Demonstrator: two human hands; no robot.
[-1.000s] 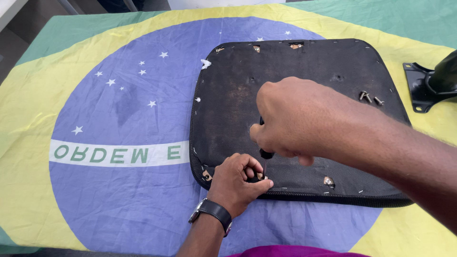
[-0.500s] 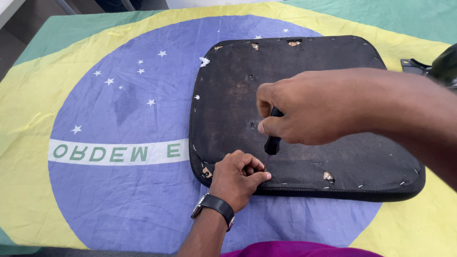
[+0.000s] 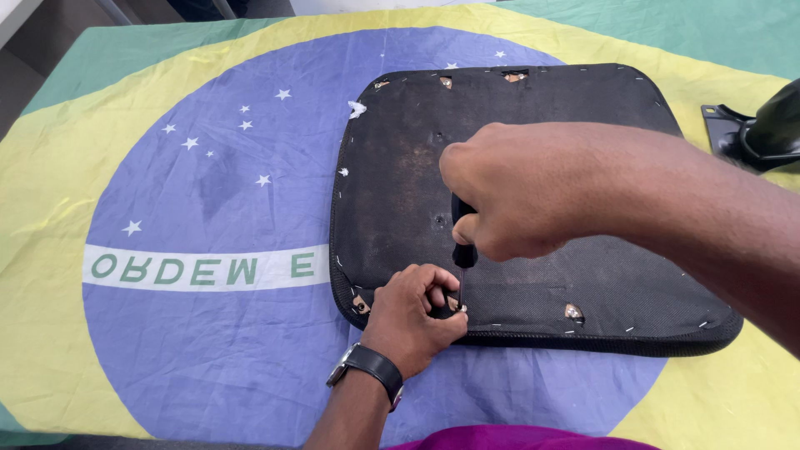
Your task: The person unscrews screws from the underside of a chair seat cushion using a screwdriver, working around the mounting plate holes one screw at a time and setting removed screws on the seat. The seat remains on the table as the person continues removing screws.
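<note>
A black fabric-covered seat pad [image 3: 583, 275] lies upside down on a flag-patterned cloth, with staples along its rim. My right hand [image 3: 521, 187] grips a black-handled screwdriver [image 3: 463, 250] held upright, its thin tip down at the pad's near edge. My left hand [image 3: 412, 317], with a dark watch on the wrist, pinches the fabric at that same edge, its fingers touching the spot under the tip. What the fingers hold there is too small to tell.
The green, yellow and blue flag cloth [image 3: 183, 250] covers the table. A black metal bracket piece [image 3: 754, 129] sits at the right edge, beside the pad. Small torn holes dot the pad's border.
My right hand lifted and then came back down over the pad's near edge, bringing the screwdriver tip to my left fingers. My left hand stayed at the edge.
</note>
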